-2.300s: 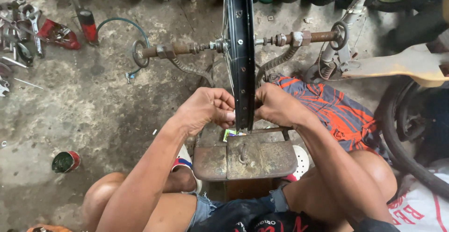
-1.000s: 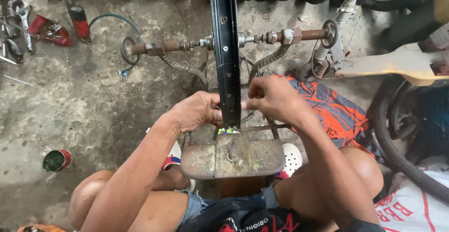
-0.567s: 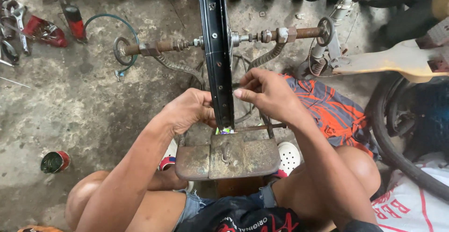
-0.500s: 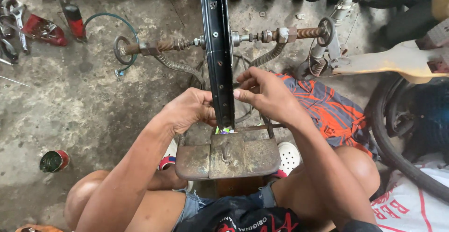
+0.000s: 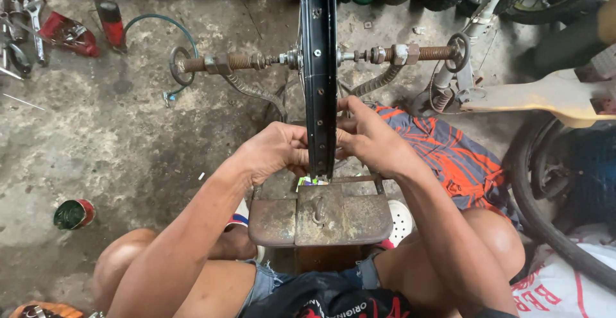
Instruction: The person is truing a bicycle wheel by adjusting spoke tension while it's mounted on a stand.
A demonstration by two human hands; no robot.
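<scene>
A black bicycle wheel rim (image 5: 319, 68) stands upright, edge-on to me, on a rusty threaded axle (image 5: 244, 62) in a truing stand. My left hand (image 5: 273, 152) presses against the rim's left side, fingers curled at the spokes. On the rim's right side my right hand (image 5: 369, 138) has its fingers pinched close to the rim near the spoke holes. Whether either hand holds a small tool or a spoke is hidden. Below the hands sits the stand's rusty metal base plate (image 5: 321, 218), between my bare knees.
Wrenches and a red tool (image 5: 61, 32) lie on the concrete at the far left. A green and red can (image 5: 74, 214) lies at the left. An orange patterned cloth (image 5: 455, 157) lies at the right, near a black tyre (image 5: 545, 209) and a wooden board (image 5: 545, 96).
The view has drifted, so the rim sits further left in the frame. Both hands have stayed at the rim, and the right hand's fingers have shifted up closer to it.
</scene>
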